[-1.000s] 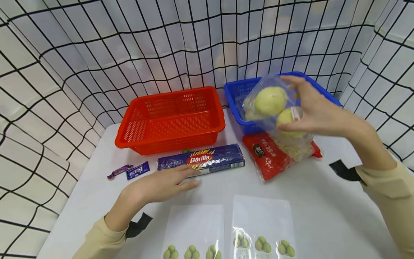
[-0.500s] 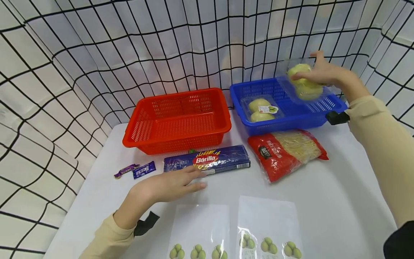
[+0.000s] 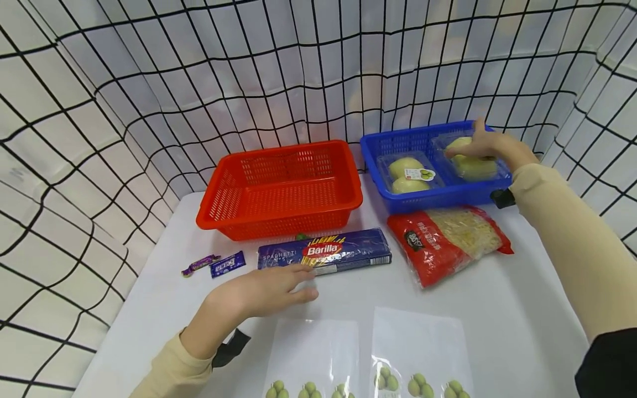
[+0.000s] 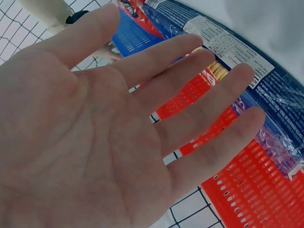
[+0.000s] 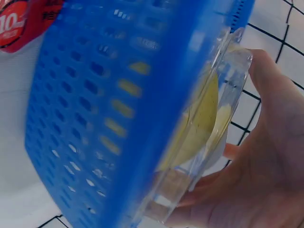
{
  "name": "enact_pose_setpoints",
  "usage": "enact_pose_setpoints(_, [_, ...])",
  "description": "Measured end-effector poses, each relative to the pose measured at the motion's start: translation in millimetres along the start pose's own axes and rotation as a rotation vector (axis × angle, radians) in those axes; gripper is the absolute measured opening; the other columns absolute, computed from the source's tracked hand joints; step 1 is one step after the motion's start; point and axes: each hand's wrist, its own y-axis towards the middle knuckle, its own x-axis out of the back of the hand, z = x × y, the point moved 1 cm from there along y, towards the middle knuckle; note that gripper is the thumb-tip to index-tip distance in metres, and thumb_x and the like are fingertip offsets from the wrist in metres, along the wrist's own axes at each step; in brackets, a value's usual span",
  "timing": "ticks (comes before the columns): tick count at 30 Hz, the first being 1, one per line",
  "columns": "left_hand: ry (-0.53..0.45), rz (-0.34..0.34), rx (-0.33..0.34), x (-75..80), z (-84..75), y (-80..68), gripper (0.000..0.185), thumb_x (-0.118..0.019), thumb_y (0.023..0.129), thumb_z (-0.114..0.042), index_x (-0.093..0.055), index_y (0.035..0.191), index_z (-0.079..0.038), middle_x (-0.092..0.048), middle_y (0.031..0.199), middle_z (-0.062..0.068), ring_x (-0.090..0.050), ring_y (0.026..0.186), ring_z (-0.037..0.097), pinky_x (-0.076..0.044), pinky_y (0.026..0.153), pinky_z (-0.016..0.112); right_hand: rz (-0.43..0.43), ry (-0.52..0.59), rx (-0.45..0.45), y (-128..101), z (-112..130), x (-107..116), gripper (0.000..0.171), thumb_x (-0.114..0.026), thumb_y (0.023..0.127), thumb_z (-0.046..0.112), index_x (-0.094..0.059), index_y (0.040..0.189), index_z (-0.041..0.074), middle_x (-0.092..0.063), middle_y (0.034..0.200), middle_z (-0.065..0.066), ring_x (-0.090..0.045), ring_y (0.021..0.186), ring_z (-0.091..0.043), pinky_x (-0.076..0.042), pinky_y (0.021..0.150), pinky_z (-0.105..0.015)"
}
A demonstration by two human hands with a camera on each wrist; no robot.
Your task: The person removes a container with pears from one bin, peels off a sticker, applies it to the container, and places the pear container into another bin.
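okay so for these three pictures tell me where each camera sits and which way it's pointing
Head: worn on the head, looking forward and down at the white table; both forearms show.
Left wrist: under the open left hand, looking past its fingers at the blue Barilla spaghetti packet and red plastic basket.
Right wrist: beside the right hand, facing the blue plastic basket and clear plastic pack of yellow fruit.
Shared: head and right wrist both show that pack.

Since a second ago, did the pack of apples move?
Yes. The pack of apples, held by the right hand, went down into the blue basket.
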Motion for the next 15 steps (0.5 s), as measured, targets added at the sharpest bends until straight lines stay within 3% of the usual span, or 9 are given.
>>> enact_pose_setpoints(5, [-0.008, 0.001, -0.002, -0.6, 0.6, -1.2, 0.06, -0.053, 0.103, -0.051, -0.05, 0.153, -0.017, -0.043, 0.164, 0.004, -0.036, 0.155, 0.03, -0.032, 0.126, 0.056, -0.003, -0.027, -0.007, 1, -7, -9, 0.129, -0.049, 0.088, 0.082, 0.032, 0.155, 0.007, 0.004, 0.157, -0.047, -0.012, 0.14, -0.07, -0.021, 0.111, -0.083])
enact_pose_setpoints(15, [-0.016, -0.019, 0.015, -0.1, 3.1, 0.8, 0.059, -0.053, 0.103, -0.052, -0.049, 0.154, -0.022, -0.045, 0.162, 0.003, -0.038, 0.154, 0.029, -0.032, 0.126, 0.055, 0.02, 0.02, 0.038, 6, -10, -27, 0.125, -0.051, 0.094, 0.071, 0.033, 0.154, 0.002, 0.008, 0.158, -0.046, -0.004, 0.144, -0.068, -0.014, 0.116, -0.082])
